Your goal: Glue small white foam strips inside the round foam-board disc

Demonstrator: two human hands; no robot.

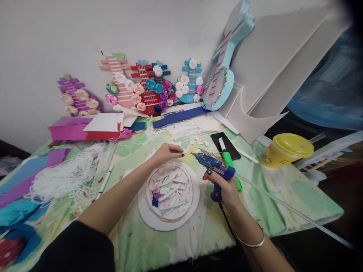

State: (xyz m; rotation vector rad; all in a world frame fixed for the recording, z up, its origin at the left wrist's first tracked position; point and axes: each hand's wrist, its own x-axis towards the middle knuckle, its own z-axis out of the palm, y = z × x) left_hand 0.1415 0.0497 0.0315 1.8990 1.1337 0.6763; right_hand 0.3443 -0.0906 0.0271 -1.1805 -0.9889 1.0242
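My right hand (231, 190) is wrapped round the handle of a blue glue gun (214, 163), its nozzle pointing left. A long translucent glue stick (286, 206) runs out behind the gun, and a dark cord hangs below. My left hand (168, 153) is just left of the nozzle, with fingertips pinched together. Whatever they may hold is too small to make out. Below both hands lies a round white disc (144, 217) with a ring on it. Many cut white strips (172, 189) and a few purple and blue scraps fill the ring.
Paper-flowered guitar shapes (149, 88) lean along the wall, with a larger light-blue one (227, 83) beside them. A phone (231, 147), a green-handled cutter (227, 158) and a yellow-lidded tub (286, 151) stand right. White string (66, 172) and coloured sheets (73, 130) lie left.
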